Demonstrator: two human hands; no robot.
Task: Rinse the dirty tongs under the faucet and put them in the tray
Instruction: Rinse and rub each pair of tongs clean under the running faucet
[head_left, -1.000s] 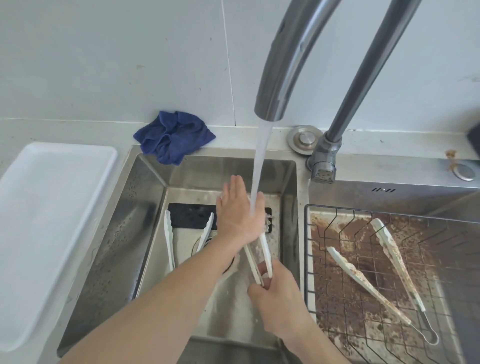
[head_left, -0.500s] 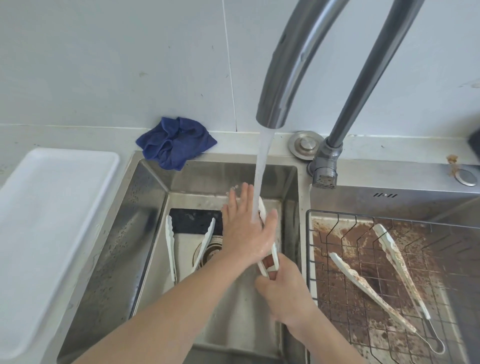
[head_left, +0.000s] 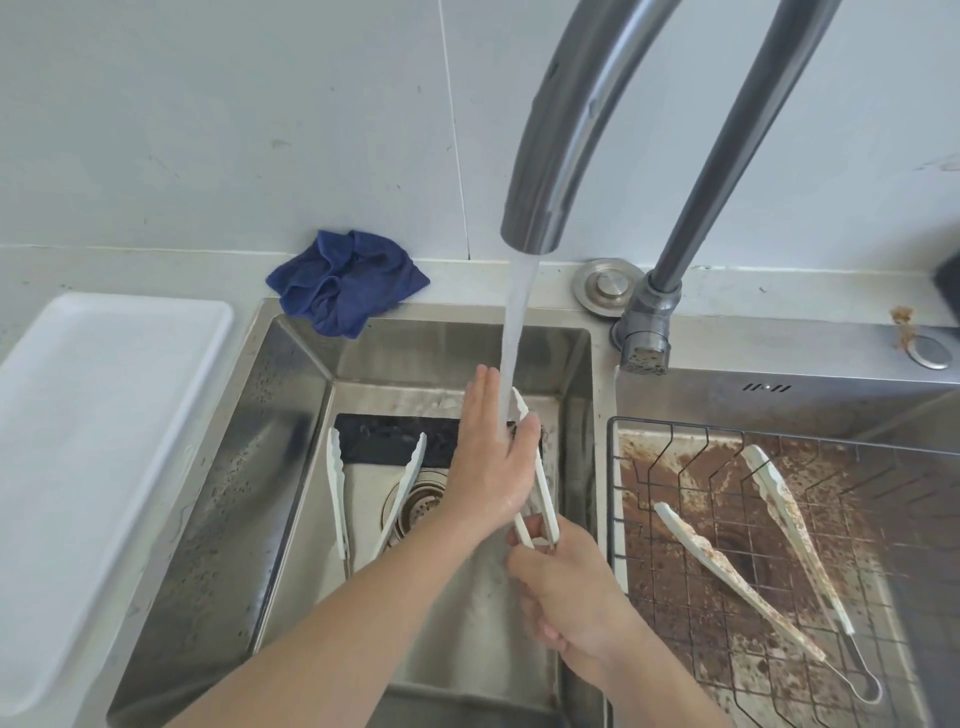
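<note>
Water runs from the faucet (head_left: 550, 156) into the left sink basin (head_left: 291, 467). My right hand (head_left: 576, 608) grips the hinge end of white tongs (head_left: 543, 483), whose tips point up into the stream. My left hand (head_left: 493, 457) lies over the tongs' arms with straight fingers, its thumb on the right arm, the water falling on it. A second pair of white tongs (head_left: 374, 493) lies on the basin floor by the drain. Dirty, brown-stained tongs (head_left: 769, 561) lie on the wire rack (head_left: 649, 431) in the right basin. The white tray (head_left: 93, 441) sits on the counter at left.
A crumpled blue cloth (head_left: 343, 280) lies on the ledge behind the left basin. A round metal cap (head_left: 605, 286) sits beside the faucet base (head_left: 647, 332). The right basin under the rack is smeared with brown residue.
My left hand has slid along the tongs' arms under the stream, towards the tips, down and up again. My right hand keeps its grip on the hinge end.
</note>
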